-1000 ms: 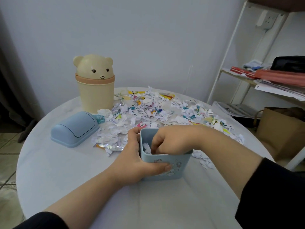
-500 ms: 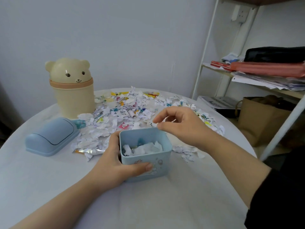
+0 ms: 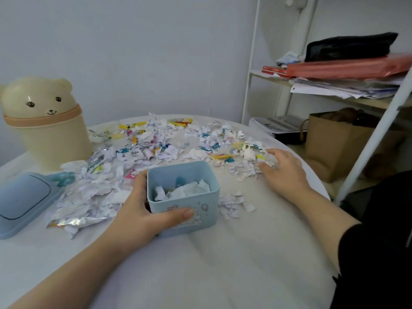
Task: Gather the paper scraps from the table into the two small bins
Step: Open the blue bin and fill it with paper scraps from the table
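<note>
White table [image 3: 200, 268]: left hand [image 3: 142, 211] grips pale-blue square bin [image 3: 208, 216], right hand [image 3: 283, 169] clutches torn scraps [image 3: 156, 148].

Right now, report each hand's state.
Left hand: grips the small blue bin.
Right hand: down on the paper scraps, fingers bent; whether it holds any cannot be told.

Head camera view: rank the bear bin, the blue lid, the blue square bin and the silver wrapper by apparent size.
1. Bear-shaped bin, largest.
2. Blue square bin and blue lid: about alike; the lid is cropped at the frame edge, so unranked.
3. Silver wrapper, smallest.
</note>
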